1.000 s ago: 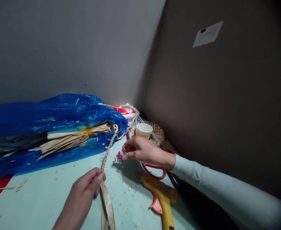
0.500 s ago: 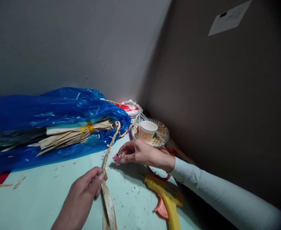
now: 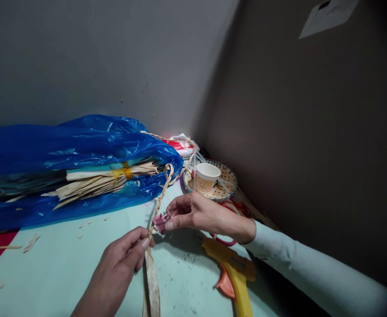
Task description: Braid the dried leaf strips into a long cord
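**Pink clip brought up to the braid**

The left hand [image 3: 120, 264] pinched the braid [image 3: 162, 196] between thumb and forefinger, fingers closed on the point where the plaiting ended and the loose flat strips [image 3: 152, 286] ran toward the viewer. The right hand [image 3: 196, 213] gripped a small pink clip [image 3: 160, 221] in thumb and fingertips, the other fingers loosely curled. A second earlier the clip lay low on the surface [image 3: 64, 268], apart from the braid; it had since been lifted and carried across, and was now touching the braid just above the left hand's pinch. Judged from this, the clip was about to secure the braid's end. Whether its mouth was already closed on the braid could not be told. Beyond the braid lay a blue plastic bag [image 3: 74, 149] holding a bundle of dried leaves [image 3: 104, 180]. Right of the braid stood a paper cup [image 3: 207, 175] on a woven tray [image 3: 228, 187]; a yellow glue gun [image 3: 234, 275] lay nearer the viewer.
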`<state>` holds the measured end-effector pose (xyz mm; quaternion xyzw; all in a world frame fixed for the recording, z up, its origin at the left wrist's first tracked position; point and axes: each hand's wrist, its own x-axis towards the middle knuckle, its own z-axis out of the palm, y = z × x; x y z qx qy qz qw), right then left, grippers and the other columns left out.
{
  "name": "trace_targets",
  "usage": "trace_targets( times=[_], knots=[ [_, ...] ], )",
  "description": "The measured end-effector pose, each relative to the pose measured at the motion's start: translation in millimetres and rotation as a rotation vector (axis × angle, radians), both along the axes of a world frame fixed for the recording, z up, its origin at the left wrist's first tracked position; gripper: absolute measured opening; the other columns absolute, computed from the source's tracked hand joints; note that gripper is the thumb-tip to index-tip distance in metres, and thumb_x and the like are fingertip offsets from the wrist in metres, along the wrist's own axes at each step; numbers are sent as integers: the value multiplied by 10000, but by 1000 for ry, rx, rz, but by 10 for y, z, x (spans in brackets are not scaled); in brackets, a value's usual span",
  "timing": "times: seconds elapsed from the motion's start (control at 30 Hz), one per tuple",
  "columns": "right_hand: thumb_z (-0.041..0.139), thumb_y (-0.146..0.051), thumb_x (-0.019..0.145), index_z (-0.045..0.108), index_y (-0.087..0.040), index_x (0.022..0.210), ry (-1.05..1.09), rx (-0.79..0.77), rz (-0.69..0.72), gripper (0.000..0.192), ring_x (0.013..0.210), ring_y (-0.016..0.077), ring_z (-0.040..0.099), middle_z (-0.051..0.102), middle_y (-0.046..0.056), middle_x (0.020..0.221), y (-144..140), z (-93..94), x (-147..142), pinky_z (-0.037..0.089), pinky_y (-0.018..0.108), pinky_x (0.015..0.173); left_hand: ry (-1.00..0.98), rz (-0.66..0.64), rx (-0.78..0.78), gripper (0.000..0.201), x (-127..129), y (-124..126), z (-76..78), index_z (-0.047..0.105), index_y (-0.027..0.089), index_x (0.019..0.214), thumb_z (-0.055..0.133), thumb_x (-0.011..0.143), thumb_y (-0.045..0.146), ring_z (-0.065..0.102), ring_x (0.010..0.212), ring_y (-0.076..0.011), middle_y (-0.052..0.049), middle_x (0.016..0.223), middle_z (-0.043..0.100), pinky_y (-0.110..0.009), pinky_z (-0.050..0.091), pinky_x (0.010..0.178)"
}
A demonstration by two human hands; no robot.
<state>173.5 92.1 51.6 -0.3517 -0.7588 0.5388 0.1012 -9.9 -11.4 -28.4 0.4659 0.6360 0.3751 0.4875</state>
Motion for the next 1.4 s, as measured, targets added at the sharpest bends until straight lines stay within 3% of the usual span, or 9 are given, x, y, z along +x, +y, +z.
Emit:
trace_targets(
  times=[0.2, 0.37, 0.7, 0.9, 1.0, 1.13, 1.27, 1.4],
  knots=[
    [654, -460, 825, 722, -139, 864, 15, 150, 56, 331, 675, 130, 521, 661, 13, 768, -15, -64, -1, 327, 223, 567, 88, -46, 19, 297, 10, -1, 42, 564, 207, 768, 485, 851, 480, 358, 541, -130, 69, 559, 392, -239, 276, 515],
    [611, -445, 859, 713, -135, 800, -15, 225, 38, 331, 605, 106, 460, 596, -8, 663, -20, -56, 15, 297, 222, 538, 62, 27, 10, 301, 28, -20, 47, 563, 219, 754, 512, 828, 507, 308, 486, -117, 78, 524, 368, -230, 200, 446],
    [594, -445, 867, 719, -143, 837, -4, 204, 51, 328, 594, 103, 451, 612, 0, 694, -5, -111, 13, 302, 226, 540, 225, -27, 63, 282, 39, -40, 78, 564, 238, 712, 481, 848, 471, 410, 557, -157, 60, 565, 428, -257, 324, 552],
    [614, -414, 861, 710, -136, 782, -58, 256, 64, 304, 585, 98, 446, 582, -12, 643, -2, -31, -32, 302, 214, 524, 336, -138, 96, 271, 61, -49, 111, 580, 247, 754, 421, 888, 421, 554, 739, -215, 8, 756, 638, -291, 361, 667],
    [620, -405, 858, 707, -126, 736, -97, 265, 82, 317, 562, 93, 431, 552, -17, 601, 21, 27, -53, 290, 212, 499, 350, -144, 79, 278, 69, -49, 124, 563, 251, 743, 406, 890, 426, 557, 726, -222, 8, 735, 636, -297, 363, 670],
    [624, -393, 850, 723, -128, 825, -109, 174, 132, 284, 600, 111, 509, 625, 4, 663, 64, -7, -45, 343, 209, 532, 366, -123, 76, 277, 87, -78, 124, 546, 256, 734, 404, 885, 441, 552, 710, -225, 7, 717, 627, -298, 357, 663],
    [608, -293, 846, 686, -135, 926, -61, 139, 18, 194, 636, 131, 581, 683, 26, 724, 38, -179, -16, 402, 214, 587, 372, -122, 74, 303, 133, -118, 115, 508, 261, 683, 401, 884, 461, 523, 644, -214, 21, 636, 563, -293, 337, 624],
    [580, -226, 845, 692, -144, 799, -24, 192, -55, 147, 617, 122, 557, 662, 20, 691, -54, -264, -7, 397, 215, 595, 365, -95, 96, 314, 164, -135, 103, 498, 262, 666, 386, 878, 466, 510, 619, -211, 22, 613, 552, -294, 320, 611]
  ],
)
